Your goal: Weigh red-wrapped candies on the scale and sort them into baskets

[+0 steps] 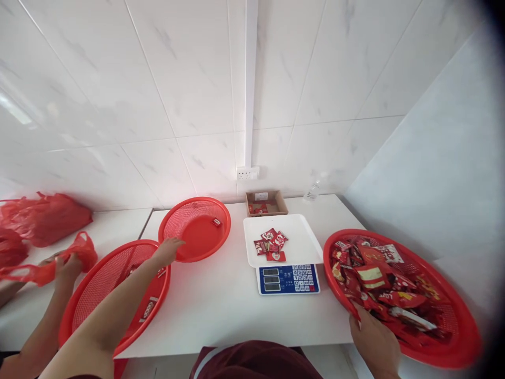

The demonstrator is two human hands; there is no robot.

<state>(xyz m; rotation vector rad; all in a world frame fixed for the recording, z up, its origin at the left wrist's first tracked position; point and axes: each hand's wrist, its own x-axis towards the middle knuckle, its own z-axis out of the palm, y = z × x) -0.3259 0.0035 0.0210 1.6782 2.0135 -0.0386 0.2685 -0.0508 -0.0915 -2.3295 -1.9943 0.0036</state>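
Note:
My left hand (pixel 168 251) reaches across the near left red basket (pixel 79 316) to the back red basket (pixel 197 201). It is closed at that basket's front left rim, with its lower fingers hidden. One small red packet (pixel 216 222) lies inside the back basket. My right hand (pixel 374 339) grips the near left rim of the right red basket (pixel 461 342), which is tilted and full of red snack packets (pixel 402 300). Between the hands, a digital scale (pixel 289 279) carries a white tray (pixel 303 242) with several small red packets (pixel 272 245) on it.
A small cardboard box (pixel 267 213) with red packets stands against the wall, near a clear plastic bottle (pixel 312 191). At left, another person's hands (pixel 68 268) handle a red plastic bag (pixel 84 252). Filled red bags (pixel 47 218) lie behind. The white table (pixel 221 310) ends before me.

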